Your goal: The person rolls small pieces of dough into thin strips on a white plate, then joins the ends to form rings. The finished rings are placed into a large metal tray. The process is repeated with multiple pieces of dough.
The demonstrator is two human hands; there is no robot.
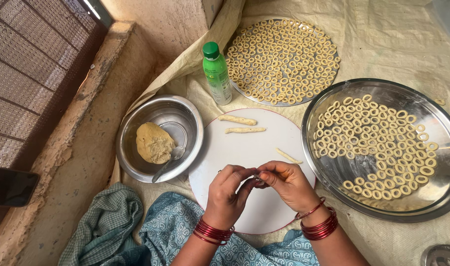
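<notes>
My left hand (228, 194) and my right hand (286, 183) meet over the near part of a round white board (244, 148). Their fingertips pinch a small piece of dough (257, 176) between them; most of it is hidden by the fingers. Both wrists wear red bangles. Three thin dough strips lie on the board: two (237, 119) (245, 130) near its far edge and one (288, 156) just beyond my right hand.
A steel bowl (185, 116) at the left holds a dough lump (154, 143) and a spoon (168, 163). A green bottle (217, 73) stands behind the board. Two steel trays (333, 170) (264, 101) carry several dough rings. A dark phone (11, 186) lies far left.
</notes>
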